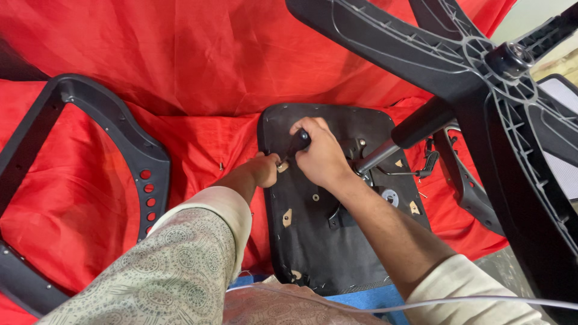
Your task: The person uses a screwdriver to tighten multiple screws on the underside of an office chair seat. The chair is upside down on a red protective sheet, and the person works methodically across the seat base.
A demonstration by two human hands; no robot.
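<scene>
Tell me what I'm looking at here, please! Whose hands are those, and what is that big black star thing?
The camera sits on a person's head and looks down, so you see that person's own two arms. There is no robot. On a red cloth lies a chair seat, turned upside down, so its black underside faces up. The big black star is the chair's base, the part the wheels would fit on. It sticks up on a pole from the seat. The right hand holds a black tool handle, probably a screwdriver, pointed down at the seat. The left hand touches the seat right beside the tool's tip. The curved black piece on the left is another chair part, lying on the cloth.
</scene>
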